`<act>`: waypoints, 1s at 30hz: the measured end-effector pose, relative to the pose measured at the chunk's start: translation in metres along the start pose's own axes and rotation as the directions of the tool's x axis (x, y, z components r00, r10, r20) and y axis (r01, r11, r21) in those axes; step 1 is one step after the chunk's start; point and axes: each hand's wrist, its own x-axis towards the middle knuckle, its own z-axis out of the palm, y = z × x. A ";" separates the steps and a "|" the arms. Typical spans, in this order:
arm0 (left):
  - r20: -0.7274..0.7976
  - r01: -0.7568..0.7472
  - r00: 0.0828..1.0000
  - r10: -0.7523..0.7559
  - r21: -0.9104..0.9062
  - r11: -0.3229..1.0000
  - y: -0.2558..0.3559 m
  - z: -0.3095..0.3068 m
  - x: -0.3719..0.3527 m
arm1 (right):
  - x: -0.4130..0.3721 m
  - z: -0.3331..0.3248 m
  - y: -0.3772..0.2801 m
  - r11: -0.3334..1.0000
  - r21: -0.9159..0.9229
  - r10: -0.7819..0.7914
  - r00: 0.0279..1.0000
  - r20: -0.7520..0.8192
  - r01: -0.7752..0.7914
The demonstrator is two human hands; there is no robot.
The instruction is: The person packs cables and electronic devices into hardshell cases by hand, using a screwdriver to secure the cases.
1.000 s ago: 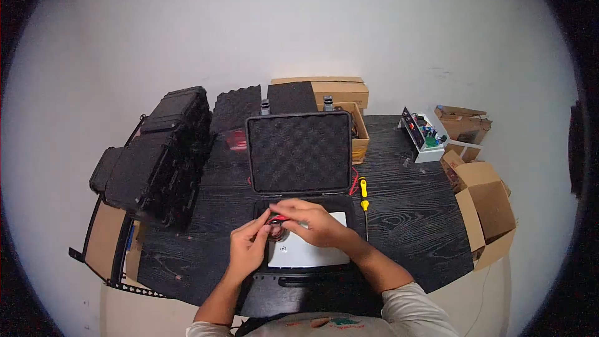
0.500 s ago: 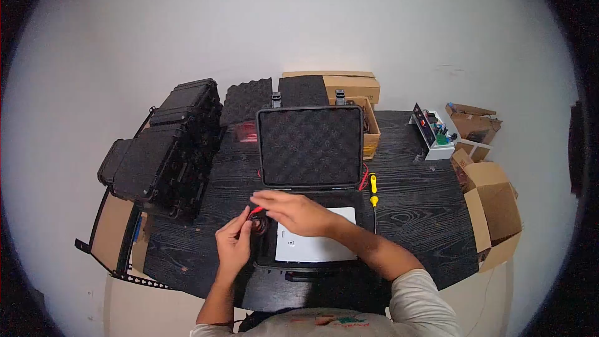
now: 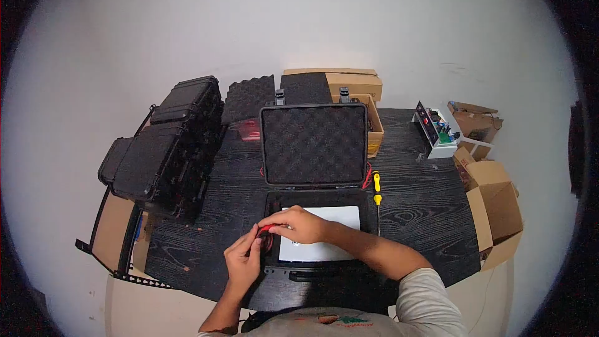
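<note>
A small coiled red-and-black cable (image 3: 267, 229) is pinched between both hands over the left side of an open black hard case. My left hand (image 3: 242, 261) grips it from the left with thumb and fingers. From the right, the curled fingers of my right hand (image 3: 302, 224) close on its red part; its exact end is hidden. Below my right forearm lies a white panel (image 3: 324, 251) inside the case. The raised case lid (image 3: 313, 143) has dark egg-crate foam in it.
Black hard cases (image 3: 150, 156) are stacked at the left. A yellow-handled screwdriver (image 3: 377, 182) lies right of the case. Farther right sit a white housing with circuit boards (image 3: 442, 150) and an open cardboard box (image 3: 499, 212). Foam sheets (image 3: 249, 101) and boxes stand behind.
My right hand has come down and its straight fingers have curled onto the red part of the cable. My left hand has shifted slightly right and down. The view has tilted a little.
</note>
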 end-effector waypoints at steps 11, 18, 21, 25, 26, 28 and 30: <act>0.064 -0.020 0.998 0.020 0.005 1.000 -0.005 0.012 -0.012 | -0.006 0.004 0.008 0.998 -0.048 -0.021 0.994 0.111 0.027; 0.089 -0.252 0.968 0.237 0.254 0.934 -0.001 0.003 -0.007 | -0.008 0.026 0.022 0.980 -0.195 -0.019 0.995 0.095 0.037; 0.134 -0.260 0.964 0.231 0.280 0.924 0.010 -0.006 -0.001 | -0.007 0.032 0.019 0.976 -0.215 -0.025 0.998 0.062 0.038; 0.179 -0.001 0.983 -0.039 0.216 0.976 0.026 -0.023 -0.002 | -0.007 0.035 0.017 0.960 -0.279 -0.027 0.999 0.038 0.037; 0.198 0.033 0.977 -0.080 0.229 0.973 0.024 -0.028 -0.003 | -0.007 0.035 0.016 0.960 -0.278 -0.028 0.999 0.041 0.038; 0.228 0.082 0.965 -0.132 0.217 0.973 0.023 -0.031 -0.003 | -0.006 0.034 0.013 0.961 -0.275 -0.021 0.999 0.046 0.033; 0.251 0.114 0.956 -0.153 0.162 0.980 0.021 -0.032 -0.002 | -0.006 0.034 0.011 0.962 -0.274 -0.004 0.999 0.049 0.017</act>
